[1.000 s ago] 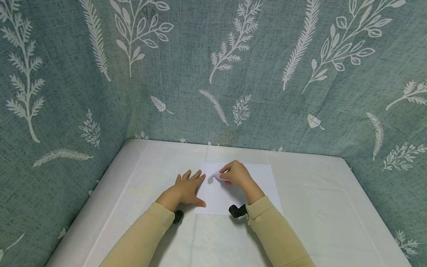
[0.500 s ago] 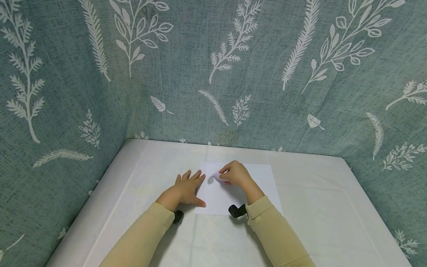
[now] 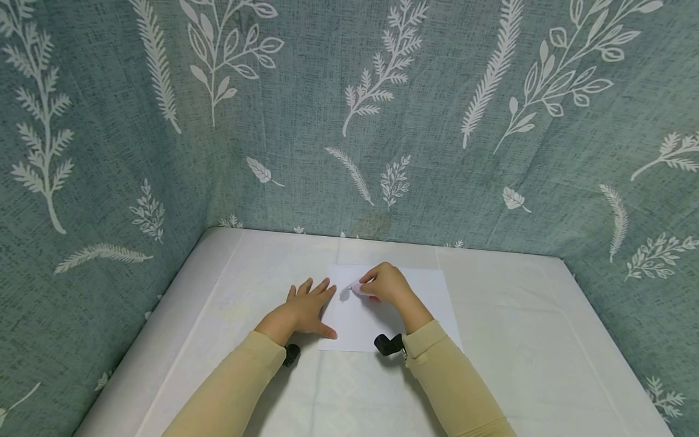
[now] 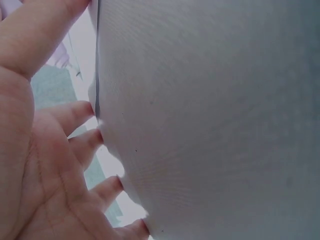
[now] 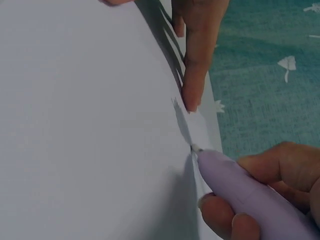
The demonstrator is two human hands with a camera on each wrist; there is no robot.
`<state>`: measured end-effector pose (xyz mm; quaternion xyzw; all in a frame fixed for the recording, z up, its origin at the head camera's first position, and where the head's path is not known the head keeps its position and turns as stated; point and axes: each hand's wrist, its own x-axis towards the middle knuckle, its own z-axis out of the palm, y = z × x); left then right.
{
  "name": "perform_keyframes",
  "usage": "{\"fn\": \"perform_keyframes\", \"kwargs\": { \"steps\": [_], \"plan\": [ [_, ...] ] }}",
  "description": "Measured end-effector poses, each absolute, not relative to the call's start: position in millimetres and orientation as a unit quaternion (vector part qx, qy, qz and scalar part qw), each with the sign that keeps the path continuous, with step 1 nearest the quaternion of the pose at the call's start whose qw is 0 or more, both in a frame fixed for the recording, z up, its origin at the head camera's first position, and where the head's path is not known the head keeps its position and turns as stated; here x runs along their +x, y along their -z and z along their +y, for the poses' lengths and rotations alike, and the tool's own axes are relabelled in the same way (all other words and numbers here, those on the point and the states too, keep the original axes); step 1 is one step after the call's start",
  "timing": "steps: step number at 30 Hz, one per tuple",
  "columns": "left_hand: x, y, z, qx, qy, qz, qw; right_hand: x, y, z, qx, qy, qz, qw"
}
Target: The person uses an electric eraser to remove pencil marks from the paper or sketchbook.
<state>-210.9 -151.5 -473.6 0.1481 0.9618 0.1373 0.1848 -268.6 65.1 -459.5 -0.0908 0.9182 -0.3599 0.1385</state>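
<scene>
In the head view my right hand (image 3: pixel 386 285) pinches a thick lilac pen (image 5: pixel 240 187) between thumb and fingers. The pen is slanted, its narrow metallic tip at the white sheet of paper (image 3: pixel 415 315); whether the tip touches cannot be made out. A grey, shadow-like streak (image 5: pixel 181 120) runs from the tip across the paper. My left hand (image 3: pixel 307 309) lies with fingers spread at the sheet's left edge, index fingertip and thumb tip on the paper. Seen from the left wrist, the fingertips (image 4: pixel 112 189) rest on the pale surface.
A white cloth covers the table (image 3: pixel 524 364). Behind and beside it hangs a green curtain (image 3: pixel 306 121) with white leaf prints. A black device (image 3: pixel 389 345) sits at the right wrist, and another dark device (image 3: pixel 292 355) at the left.
</scene>
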Motion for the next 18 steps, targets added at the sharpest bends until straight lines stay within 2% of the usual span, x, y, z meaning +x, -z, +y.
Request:
{"fn": "perform_keyframes", "kwargs": {
  "steps": [18],
  "plan": [
    [-211.4,473.2,-151.4,0.148,-0.14,0.961,0.186,-269.0,457.6,66.7,-0.099,0.359,0.916,0.147]
  ]
}}
